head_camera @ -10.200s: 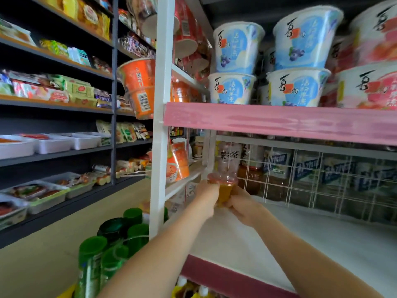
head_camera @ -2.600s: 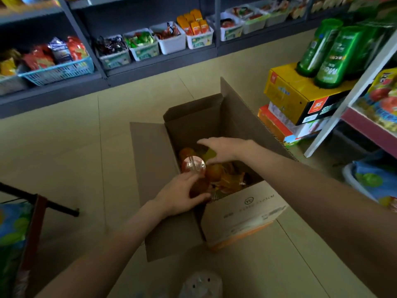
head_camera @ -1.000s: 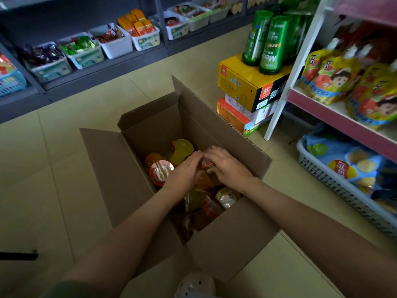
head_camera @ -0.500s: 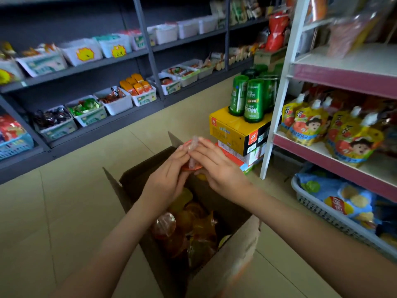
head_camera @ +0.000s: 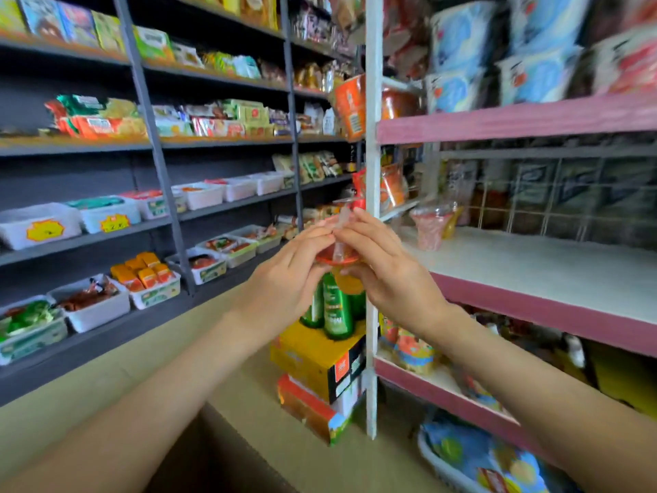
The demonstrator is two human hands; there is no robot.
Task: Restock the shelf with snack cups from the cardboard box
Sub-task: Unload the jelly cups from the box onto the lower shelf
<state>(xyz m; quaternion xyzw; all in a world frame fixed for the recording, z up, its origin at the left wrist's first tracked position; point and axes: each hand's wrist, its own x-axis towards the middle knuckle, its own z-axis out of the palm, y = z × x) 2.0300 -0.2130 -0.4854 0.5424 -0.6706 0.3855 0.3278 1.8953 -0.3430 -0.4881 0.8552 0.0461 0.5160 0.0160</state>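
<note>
- The fingers (head_camera: 313, 243) of my left hand (head_camera: 284, 282) are curling in against the left side of a snack cup (head_camera: 346, 283), pinching it at the rim of its red lid.
- My right hand (head_camera: 387, 275) is gripping the same cup from the right. Its fingers are wrapping the orange body, and their tips are meeting my left ones at a small clear packet (head_camera: 340, 225) that is standing up from the lid.
- So both sets of fingers are clamping on the one cup, and it is hanging in the air between them, upright, touching nothing else.
- The cup is sitting in front of the white post (head_camera: 372, 165) of the rack, just left of the shelf (head_camera: 533, 307) with the white top and pink front edge.
- A second cup (head_camera: 430, 225), pinkish and blurred, is standing on that shelf near its left end, close to the wire grid (head_camera: 551, 201) at the back. Something yellowish is showing just behind it.
- Under my hands, green bottles (head_camera: 337, 314) are standing on a yellow carton (head_camera: 316, 357), which is resting on another carton on the floor (head_camera: 106, 371).
- Low between my forearms, a brown edge of the cardboard box (head_camera: 227, 453) is showing, too dark to see inside.
- Above, blue-and-white tubs (head_camera: 533, 76) are crowding the next pink-edged level.
- Across the aisle, grey shelving (head_camera: 156, 165) is carrying white trays (head_camera: 106, 215) and packets.
- At the lower right, a basket (head_camera: 437, 464) is holding blue bags.
</note>
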